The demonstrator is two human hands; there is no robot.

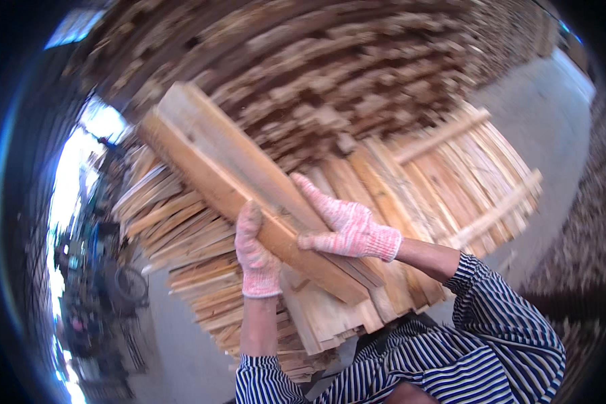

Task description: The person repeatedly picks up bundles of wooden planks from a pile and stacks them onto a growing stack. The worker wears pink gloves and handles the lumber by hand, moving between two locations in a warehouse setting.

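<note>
Behind, big heaps of brown wood slats. Lifting step: long pale wooden boards [249, 188] held slanted over flat slat stack [451, 182]. Left hand [256, 256] curled under; right hand [347, 225] pressed flat on top. Next needs steady grip, both ends level.

Stacked timber and a concrete yard

A low pile of wooden slats [451, 182] fills the frame's centre and right, with two cross battens [444, 135] lying over it. A tall wall of stacked wood [330, 60] spans the top. Grey concrete floor [552, 101] shows upper right; a dark bicycle wheel [131, 286] stands lower left.
</note>
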